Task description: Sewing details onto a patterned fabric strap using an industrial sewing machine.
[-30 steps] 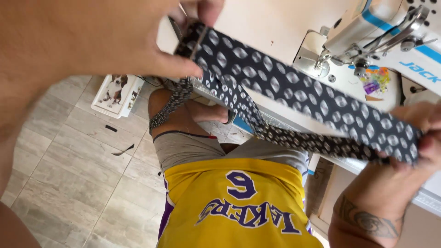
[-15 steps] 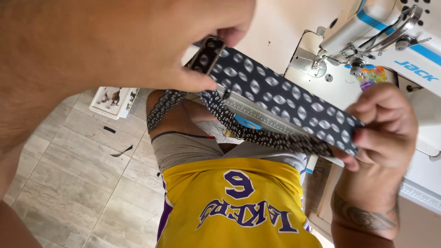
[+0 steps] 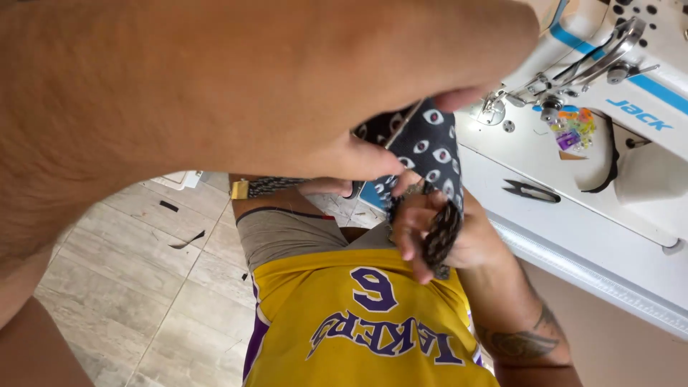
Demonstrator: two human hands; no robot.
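hands now together — strap (image 3: 423, 147) bunched, shortened

patterned strap (image 3: 430, 147) between both hands

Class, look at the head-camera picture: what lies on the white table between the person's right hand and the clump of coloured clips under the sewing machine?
In the head view, small black thread snips lie on the white table, between the right hand and the coloured clips.

Single head-worn view, looking steeply down, very close over hands, lap, floor
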